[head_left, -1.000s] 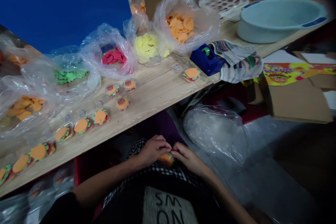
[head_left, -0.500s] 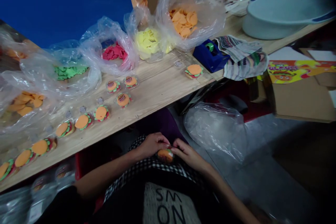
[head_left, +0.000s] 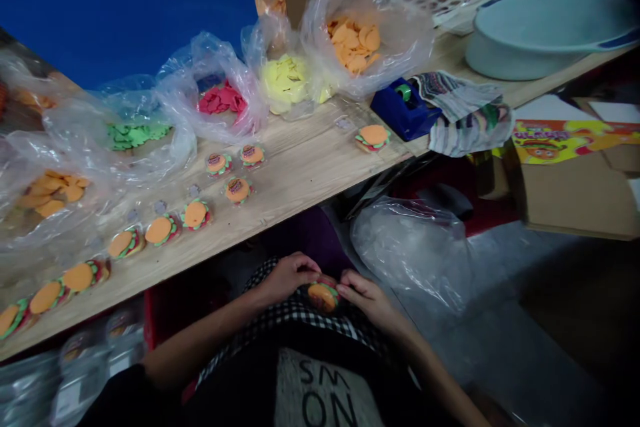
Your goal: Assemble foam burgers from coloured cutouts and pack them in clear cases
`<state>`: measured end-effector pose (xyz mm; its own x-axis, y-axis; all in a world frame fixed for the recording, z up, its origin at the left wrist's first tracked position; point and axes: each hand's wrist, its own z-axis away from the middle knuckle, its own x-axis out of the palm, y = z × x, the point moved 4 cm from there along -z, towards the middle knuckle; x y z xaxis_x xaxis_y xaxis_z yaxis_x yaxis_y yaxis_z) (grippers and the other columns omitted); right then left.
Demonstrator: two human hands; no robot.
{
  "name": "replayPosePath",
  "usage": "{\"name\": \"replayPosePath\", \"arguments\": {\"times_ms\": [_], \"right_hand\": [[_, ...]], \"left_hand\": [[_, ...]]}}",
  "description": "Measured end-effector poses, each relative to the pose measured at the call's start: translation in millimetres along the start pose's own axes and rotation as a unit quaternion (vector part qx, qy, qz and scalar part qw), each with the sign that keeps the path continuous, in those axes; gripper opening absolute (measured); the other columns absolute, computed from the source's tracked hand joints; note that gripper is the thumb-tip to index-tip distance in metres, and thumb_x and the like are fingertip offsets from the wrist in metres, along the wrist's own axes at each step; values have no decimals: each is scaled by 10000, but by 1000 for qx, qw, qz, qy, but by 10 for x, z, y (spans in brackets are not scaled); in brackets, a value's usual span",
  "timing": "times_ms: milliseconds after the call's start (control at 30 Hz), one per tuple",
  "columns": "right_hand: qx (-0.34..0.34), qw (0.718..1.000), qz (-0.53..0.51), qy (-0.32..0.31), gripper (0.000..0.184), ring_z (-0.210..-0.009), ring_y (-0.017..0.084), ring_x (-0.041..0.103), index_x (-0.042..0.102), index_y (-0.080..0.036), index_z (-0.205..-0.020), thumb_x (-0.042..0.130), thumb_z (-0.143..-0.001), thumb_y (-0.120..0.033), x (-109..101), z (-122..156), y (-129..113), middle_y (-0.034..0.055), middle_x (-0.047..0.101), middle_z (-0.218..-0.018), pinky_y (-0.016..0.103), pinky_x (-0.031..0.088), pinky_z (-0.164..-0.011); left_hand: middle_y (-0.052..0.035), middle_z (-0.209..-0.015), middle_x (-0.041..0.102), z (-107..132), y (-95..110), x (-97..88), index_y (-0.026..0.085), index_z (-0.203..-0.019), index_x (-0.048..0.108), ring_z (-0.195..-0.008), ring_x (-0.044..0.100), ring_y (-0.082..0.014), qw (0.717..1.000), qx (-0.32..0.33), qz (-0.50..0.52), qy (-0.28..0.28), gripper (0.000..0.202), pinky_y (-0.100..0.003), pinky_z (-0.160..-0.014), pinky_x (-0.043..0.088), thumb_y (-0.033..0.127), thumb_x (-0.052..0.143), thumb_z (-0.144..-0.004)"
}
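Over my lap I hold a small toy burger [head_left: 323, 295] in what looks like a clear case, with orange, green and red layers showing. My left hand [head_left: 293, 275] pinches its left upper edge, and my right hand [head_left: 364, 295] grips its right side with thumb and fingers. On the table edge beyond, a row of similar burgers [head_left: 161, 230] stretches to the left. Three more, each with a printed label, form a small group around one labelled burger [head_left: 237, 190]. Another single burger [head_left: 373, 137] lies farther right.
Open plastic bags of orange pieces [head_left: 355, 43], yellow pieces [head_left: 285, 80], pink pieces [head_left: 223, 100] and green pieces [head_left: 137, 135] line the table's back. A blue tape dispenser [head_left: 407, 110], striped cloth [head_left: 470, 127] and pale blue basin [head_left: 525, 47] stand right. Below are a plastic bag [head_left: 410, 253] and cardboard box [head_left: 575, 193].
The burger between my hands has turned and shifted slightly right, so more of its layers show. My right hand has moved a little right with it.
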<state>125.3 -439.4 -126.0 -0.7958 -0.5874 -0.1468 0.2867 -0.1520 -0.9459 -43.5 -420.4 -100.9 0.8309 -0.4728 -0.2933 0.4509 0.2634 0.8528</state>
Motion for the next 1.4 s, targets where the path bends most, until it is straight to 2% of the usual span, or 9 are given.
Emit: {"name": "replayPosePath", "arguments": {"times_ms": [200,367,500,700,867,967,1200,1400], "right_hand": [[-35,986,141,-80,267,-677,122,410,392,-192,-658,350,-867,-353,-55,-29,-211,-14,418,-690,243,336,-632],[-33,975,198,-92,251,-684,128,414,397,-192,-668,343,-874,-326,-49,-49,-307,-4,441,-702,246,338,-630],[-48,970,211,-110,261,-690,126,420,412,-191,-667,350,-875,-336,-20,-75,-330,0,458,-721,245,341,-633],[-52,968,195,-149,296,-642,111,419,387,-187,-620,350,-877,-330,11,-18,-231,-14,445,-670,227,343,-594],[-66,958,260,-98,188,-733,144,457,461,-184,-723,375,-870,-263,3,68,-315,22,509,-762,257,359,-659],[-74,949,293,-92,153,-783,169,470,502,-172,-783,376,-862,-208,34,71,-400,46,534,-798,288,364,-706],[-63,953,264,-137,223,-812,168,483,541,-161,-840,329,-879,-219,77,131,-322,55,561,-846,287,377,-722],[-71,953,283,-82,173,-778,179,467,509,-167,-798,368,-866,-241,45,126,-333,62,539,-807,305,371,-701]], "left_hand": [[-9,-781,567,-16,-79,48,145,-771,627,-751,515,-112,1000,9,-1,-6,132,-218,-693,395,241,547,-728],[-6,-771,555,-11,-70,79,144,-764,622,-744,506,-103,999,13,-25,-16,115,-204,-676,393,221,539,-739],[-2,-765,543,8,-39,106,149,-764,624,-738,499,-99,999,25,-40,-21,110,-198,-661,386,222,546,-741],[-1,-739,533,58,-3,191,142,-734,624,-711,491,-92,997,41,-60,-33,83,-189,-646,382,181,552,-739],[-6,-744,540,45,76,244,151,-742,623,-727,488,-99,992,70,-104,-33,89,-194,-663,381,199,549,-753],[-10,-759,540,42,120,268,149,-763,622,-735,485,-101,986,95,-132,-45,94,-193,-676,383,208,550,-759],[-11,-749,533,98,185,338,146,-756,621,-747,479,-107,975,120,-174,-72,117,-191,-686,384,223,535,-776],[-13,-751,535,81,218,353,145,-741,610,-719,484,-99,978,125,-157,-62,131,-191,-681,386,218,513,-788]]}}
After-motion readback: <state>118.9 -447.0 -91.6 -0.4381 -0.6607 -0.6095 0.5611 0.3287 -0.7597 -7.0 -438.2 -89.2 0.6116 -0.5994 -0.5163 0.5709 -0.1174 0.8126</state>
